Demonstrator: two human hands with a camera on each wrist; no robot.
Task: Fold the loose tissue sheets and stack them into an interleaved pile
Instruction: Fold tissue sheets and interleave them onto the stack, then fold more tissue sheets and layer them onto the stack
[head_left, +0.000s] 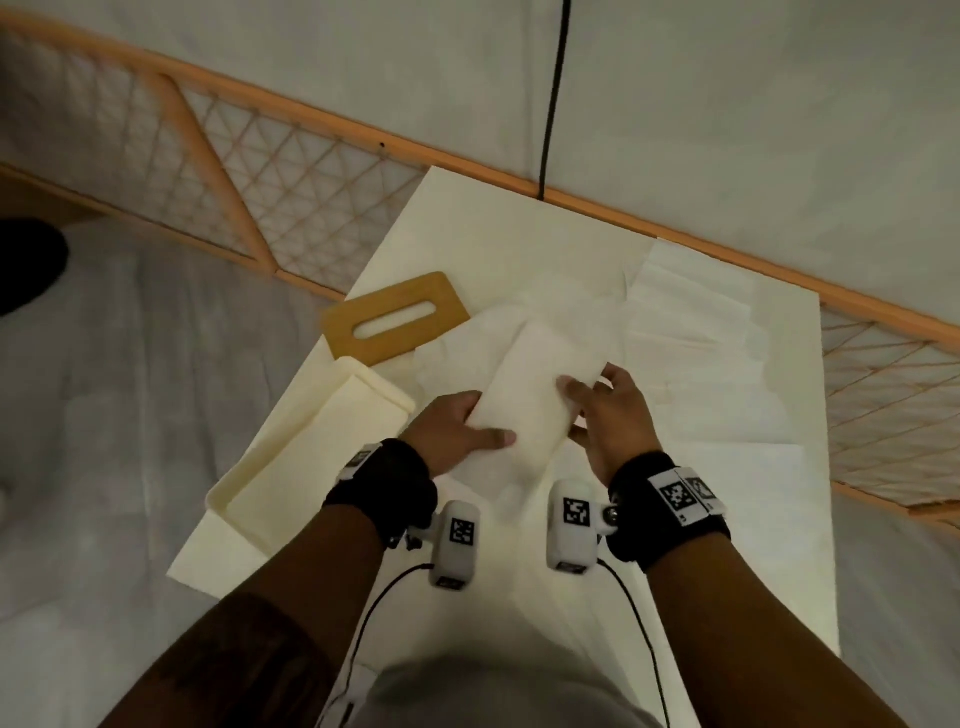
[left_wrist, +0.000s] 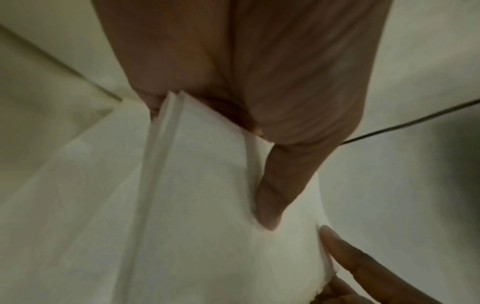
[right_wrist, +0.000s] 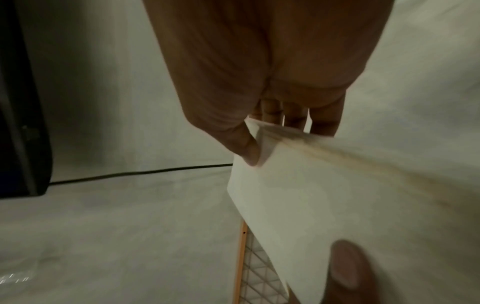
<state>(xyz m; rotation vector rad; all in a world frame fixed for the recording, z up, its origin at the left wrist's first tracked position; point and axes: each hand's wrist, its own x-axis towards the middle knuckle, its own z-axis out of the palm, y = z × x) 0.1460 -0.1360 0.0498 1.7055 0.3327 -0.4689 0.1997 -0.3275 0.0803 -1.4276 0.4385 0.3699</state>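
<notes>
A folded stack of white tissue (head_left: 535, 395) is held between both hands above the white table (head_left: 727, 545). My left hand (head_left: 457, 434) grips its near left edge, thumb on top. My right hand (head_left: 608, 410) pinches its right edge, thumb on top and fingers underneath. In the left wrist view the folded tissue stack (left_wrist: 197, 185) shows layered edges under my thumb. In the right wrist view the tissue stack (right_wrist: 337, 185) hangs from my right thumb and fingers. Loose tissue sheets (head_left: 696, 322) lie spread on the table beyond and to the right.
An open cream tissue box (head_left: 311, 457) lies at the table's left edge. Its wooden lid (head_left: 395, 322) with a slot lies just beyond it. A wooden lattice rail (head_left: 291, 197) runs behind the table. A black cable (head_left: 553, 93) hangs at the back.
</notes>
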